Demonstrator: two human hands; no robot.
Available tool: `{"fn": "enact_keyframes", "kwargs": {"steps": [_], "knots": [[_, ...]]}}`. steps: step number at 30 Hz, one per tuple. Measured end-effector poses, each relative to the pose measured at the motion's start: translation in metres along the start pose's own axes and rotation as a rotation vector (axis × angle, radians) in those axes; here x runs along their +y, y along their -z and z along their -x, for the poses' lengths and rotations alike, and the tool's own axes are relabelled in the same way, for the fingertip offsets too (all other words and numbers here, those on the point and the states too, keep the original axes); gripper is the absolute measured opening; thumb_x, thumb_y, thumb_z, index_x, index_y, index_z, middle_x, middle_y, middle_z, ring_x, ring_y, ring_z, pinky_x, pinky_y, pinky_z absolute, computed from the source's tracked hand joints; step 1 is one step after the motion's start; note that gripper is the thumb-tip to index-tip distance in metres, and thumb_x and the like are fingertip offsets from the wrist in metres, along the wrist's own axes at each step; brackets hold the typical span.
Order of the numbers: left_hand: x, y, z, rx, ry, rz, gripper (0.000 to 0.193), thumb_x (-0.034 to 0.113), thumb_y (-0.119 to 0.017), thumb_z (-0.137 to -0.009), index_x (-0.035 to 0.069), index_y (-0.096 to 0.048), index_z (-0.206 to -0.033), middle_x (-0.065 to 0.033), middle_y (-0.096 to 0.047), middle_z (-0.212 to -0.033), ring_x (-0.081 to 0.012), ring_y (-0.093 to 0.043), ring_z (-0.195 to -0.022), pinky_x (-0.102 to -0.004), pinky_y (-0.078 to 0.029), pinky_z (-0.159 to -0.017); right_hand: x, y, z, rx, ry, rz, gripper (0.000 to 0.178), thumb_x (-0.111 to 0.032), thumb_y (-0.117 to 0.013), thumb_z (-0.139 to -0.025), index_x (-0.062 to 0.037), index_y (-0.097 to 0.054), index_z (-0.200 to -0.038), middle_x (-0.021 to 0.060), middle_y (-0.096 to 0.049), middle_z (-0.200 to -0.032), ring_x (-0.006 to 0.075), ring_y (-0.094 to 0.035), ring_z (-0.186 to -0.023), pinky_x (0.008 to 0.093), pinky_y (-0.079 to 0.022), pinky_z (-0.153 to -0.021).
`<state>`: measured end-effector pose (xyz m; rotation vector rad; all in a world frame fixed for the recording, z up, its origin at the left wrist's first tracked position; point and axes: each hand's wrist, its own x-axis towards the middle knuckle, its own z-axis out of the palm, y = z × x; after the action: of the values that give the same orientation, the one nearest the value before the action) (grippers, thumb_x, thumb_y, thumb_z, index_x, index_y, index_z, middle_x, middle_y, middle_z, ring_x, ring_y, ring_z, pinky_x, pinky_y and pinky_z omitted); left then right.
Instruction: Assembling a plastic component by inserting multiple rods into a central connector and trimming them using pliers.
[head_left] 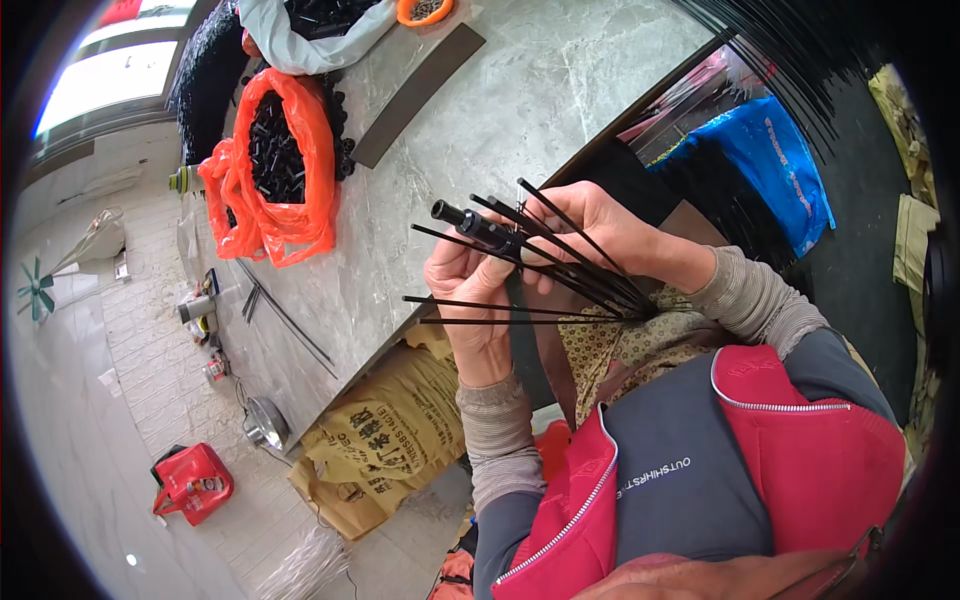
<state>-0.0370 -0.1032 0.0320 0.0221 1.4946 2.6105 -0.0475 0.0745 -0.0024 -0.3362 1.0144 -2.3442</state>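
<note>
My left hand (468,275) is closed round a black tubular fitting (478,230), its thumb pressed against the side. The fitting's narrower hollow end points up and to the left. My right hand (592,232) has its fingers drawn together at the fitting's lower end, among several thin black rods (575,262). What exactly its fingertips pinch is partly hidden. The rods fan out past both hands and converge at my lap, over a flower-patterned cloth (600,365). Some rods pass beneath my left hand's wrist.
On the grey marbled table (520,105) stand an orange-red bag (325,225) of small black tubular parts, a pale bag (275,40) of dark pieces and an orange dish (425,12). A dark flat strip (420,95) lies nearby. Long black rods (790,60) reach in at upper right.
</note>
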Motion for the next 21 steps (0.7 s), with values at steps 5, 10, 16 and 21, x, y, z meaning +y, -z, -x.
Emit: {"fn": "enact_keyframes", "kwargs": {"steps": [5, 10, 16, 21], "knots": [[-0.004, 0.013, -0.001, -0.061, -0.012, -0.01, 0.039, -0.001, -0.078, -0.078, -0.005, -0.063, -0.114, -0.0165, -0.066, -0.109, -0.0261, -0.064, -0.099, -0.0367, -0.052, -0.091, 0.003, 0.0, -0.001, -0.004, 0.013, -0.106, 0.022, -0.019, -0.068, -0.094, 0.0009, -0.062, -0.1, 0.0088, -0.07, -0.085, 0.0115, -0.068, -0.071, 0.0227, -0.055, -0.064], [-0.003, 0.015, -0.002, -0.088, -0.013, -0.034, 0.037, -0.002, -0.077, -0.078, -0.005, -0.064, -0.112, -0.0173, -0.067, -0.107, -0.0263, -0.064, -0.099, -0.0371, -0.052, -0.089, 0.003, 0.0, 0.0, -0.049, -0.035, -0.151, 0.025, -0.022, -0.067, -0.096, 0.0009, -0.062, -0.104, 0.009, -0.07, -0.086, 0.0123, -0.069, -0.072, 0.0237, -0.056, -0.066], [0.0, 0.005, -0.002, -0.045, 0.037, 0.099, 0.035, -0.013, -0.067, -0.076, -0.009, -0.062, -0.111, -0.024, -0.068, -0.106, -0.027, -0.07, -0.074, -0.0367, -0.061, -0.06, 0.01, 0.001, -0.002, -0.021, -0.061, -0.21, 0.025, -0.022, -0.064, -0.097, 0.0006, -0.062, -0.106, 0.0084, -0.07, -0.087, 0.0123, -0.069, -0.073, 0.0237, -0.057, -0.068], [-0.008, 0.008, 0.0, -0.008, 0.007, 0.066, 0.035, -0.015, -0.063, -0.077, -0.01, -0.061, -0.111, -0.0231, -0.067, -0.105, -0.0268, -0.069, -0.069, -0.0368, -0.062, -0.054, 0.01, 0.008, -0.004, -0.017, -0.063, -0.184, 0.027, -0.019, -0.066, -0.095, 0.0012, -0.062, -0.113, 0.0081, -0.07, -0.088, 0.013, -0.069, -0.075, 0.0256, -0.058, -0.068]]}}
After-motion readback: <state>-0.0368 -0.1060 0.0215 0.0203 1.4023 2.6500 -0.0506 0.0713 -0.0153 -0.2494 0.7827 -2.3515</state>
